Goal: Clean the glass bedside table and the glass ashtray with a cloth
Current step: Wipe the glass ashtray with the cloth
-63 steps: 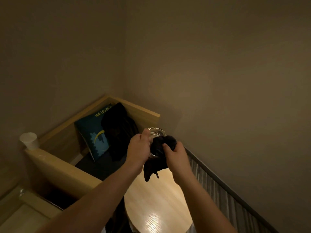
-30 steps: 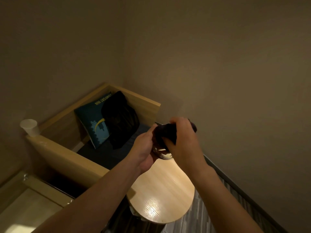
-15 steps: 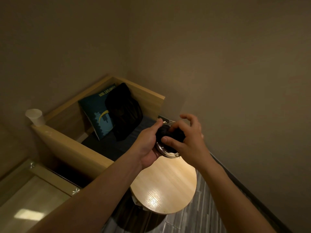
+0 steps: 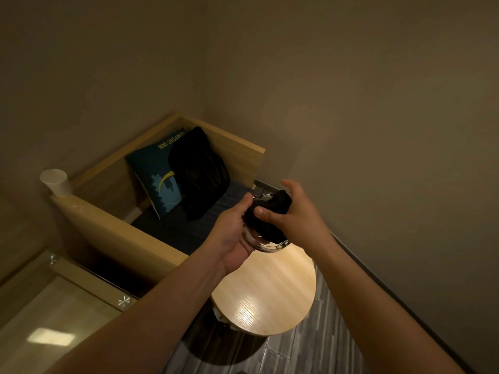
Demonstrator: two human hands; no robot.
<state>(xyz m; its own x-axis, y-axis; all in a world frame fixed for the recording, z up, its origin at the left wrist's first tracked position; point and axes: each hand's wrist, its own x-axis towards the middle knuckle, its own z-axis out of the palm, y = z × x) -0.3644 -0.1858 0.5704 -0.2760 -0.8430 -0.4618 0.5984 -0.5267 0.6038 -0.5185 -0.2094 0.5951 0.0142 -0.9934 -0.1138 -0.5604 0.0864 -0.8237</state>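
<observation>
My left hand [image 4: 232,233] holds the clear glass ashtray [image 4: 266,245] from below, in the air above the far edge of a round wooden table. My right hand [image 4: 294,211] presses a dark cloth [image 4: 270,220] into the ashtray's bowl, thumb on the cloth and the other fingers partly spread above it. Most of the ashtray is hidden by the cloth and my hands; only its lower rim and a glint at the top show. A glass tabletop [image 4: 48,317] with round metal fittings lies at the lower left.
The round wooden table [image 4: 270,292] stands below my hands on dark plank flooring. A wooden bench [image 4: 113,230] with a blue cushion [image 4: 159,176] and a black bag [image 4: 199,171] fills the corner. A white paper cup [image 4: 55,182] stands on its armrest. Walls close behind and right.
The view tilted down and left, showing more floor and the glass tabletop. My right hand turned the cloth inside the ashtray, shifting from over its top to its right side with fingers spreading.
</observation>
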